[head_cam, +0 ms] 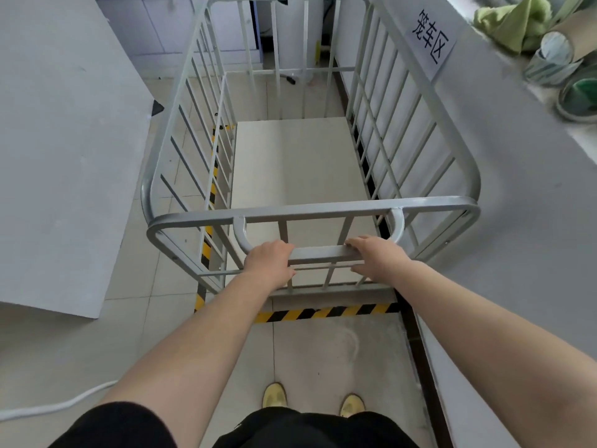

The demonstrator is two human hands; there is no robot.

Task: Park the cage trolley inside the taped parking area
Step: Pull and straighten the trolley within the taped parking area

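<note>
The trolley (pixel 300 163) stood almost wholly inside the taped area, its white deck lying between the striped tape (pixel 326 312) on the floor and the wall (pixel 517 195) at the right. The near strip of tape showed just behind the trolley's rear edge, and the left strip ran under or close beside the left cage side; which, could not be told. The job looked nearly done: perhaps a small nudge to square it, then letting go.

The left hand (pixel 269 261) gripped the handle (pixel 318 252) with fingers curled over it, and the right hand (pixel 376 258) held the same bar near its right end.

The floor was pale tile. A grey board (pixel 61 150) lay at the left, a sign (pixel 431 35) hung on the wall, and tape rolls (pixel 555 56) and a green cloth (pixel 517 21) sat on the ledge above.
</note>
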